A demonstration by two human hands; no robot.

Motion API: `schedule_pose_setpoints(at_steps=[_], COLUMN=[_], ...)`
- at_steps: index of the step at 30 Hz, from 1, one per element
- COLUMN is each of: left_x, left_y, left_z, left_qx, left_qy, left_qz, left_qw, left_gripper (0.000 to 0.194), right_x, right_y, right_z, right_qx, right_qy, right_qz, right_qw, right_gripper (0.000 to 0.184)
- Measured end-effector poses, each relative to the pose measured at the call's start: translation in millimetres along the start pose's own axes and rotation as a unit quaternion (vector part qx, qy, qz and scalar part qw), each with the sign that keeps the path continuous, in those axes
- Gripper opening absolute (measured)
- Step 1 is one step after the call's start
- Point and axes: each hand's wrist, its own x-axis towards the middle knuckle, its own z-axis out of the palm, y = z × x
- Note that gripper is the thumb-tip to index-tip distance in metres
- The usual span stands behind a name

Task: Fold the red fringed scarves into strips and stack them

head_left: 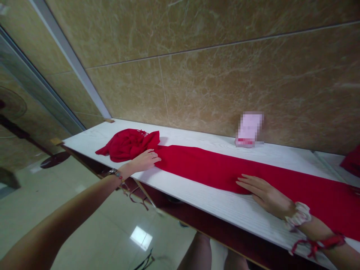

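A long red scarf stretches across the white table, spread flat from the middle to the right. Its left part is a bunched heap with a few tassels showing on top. My left hand, with a ring on one finger, is closed on the scarf where it narrows between the heap and the flat part. Its fingertips are partly hidden. My right hand rests flat on the scarf near its front edge, fingers stretched out and pointing left.
A blurred-out pink upright object leans near the marble-patterned wall. Another dark red thing lies at the far right. A standing fan is on the left, beyond the table's end. My legs are below the front edge.
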Motion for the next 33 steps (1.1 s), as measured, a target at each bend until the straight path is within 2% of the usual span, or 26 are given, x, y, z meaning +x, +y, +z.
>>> schedule_pose_setpoints(at_steps=[4, 7, 10, 14, 19, 21, 24, 28, 33], left_x=[2.8, 1.5, 0.9, 16.1, 62.5, 80.6, 98.8, 105.4, 99.5], left_y=[6.3, 6.5, 11.6, 35.5, 90.3, 112.0, 133.7, 139.0, 132.7], left_z=[-4.4, -4.9, -6.5, -17.3, -37.8, -44.7, -51.0, -49.8, -41.3], left_qx=[0.002, 0.010, -0.011, -0.065, -0.147, -0.146, -0.121, -0.094, -0.073], left_qy=[-0.034, -0.035, -0.008, 0.026, 0.074, 0.081, 0.090, 0.121, 0.150], left_qz=[0.062, 0.047, 0.046, 0.082, 0.140, 0.153, 0.149, 0.123, 0.130], left_qw=[0.997, 0.998, 0.999, 0.994, 0.976, 0.974, 0.977, 0.981, 0.977], left_gripper=[0.031, 0.030, 0.033, 0.041, 0.049, 0.050, 0.040, 0.035, 0.026], right_x=[-5.7, -12.5, -16.8, -11.6, 4.8, 7.9, 5.7, -2.1, -5.0], right_y=[2.8, -1.4, -8.2, -14.6, -19.7, -20.3, -18.1, -12.8, -8.2], right_z=[0.1, -4.1, -9.2, -15.2, -22.3, -25.0, -29.9, -36.3, -30.1], right_qx=[-0.070, -0.120, -0.157, -0.217, -0.285, -0.277, -0.228, -0.162, -0.168], right_qy=[0.069, 0.134, 0.159, 0.162, 0.185, 0.199, 0.228, 0.238, 0.190], right_qz=[-0.071, -0.116, -0.121, -0.093, -0.061, -0.056, -0.017, 0.032, 0.025], right_qw=[0.993, 0.977, 0.967, 0.958, 0.938, 0.938, 0.946, 0.957, 0.967], right_gripper=[0.044, 0.043, 0.043, 0.046, 0.040, 0.035, 0.029, 0.026, 0.023])
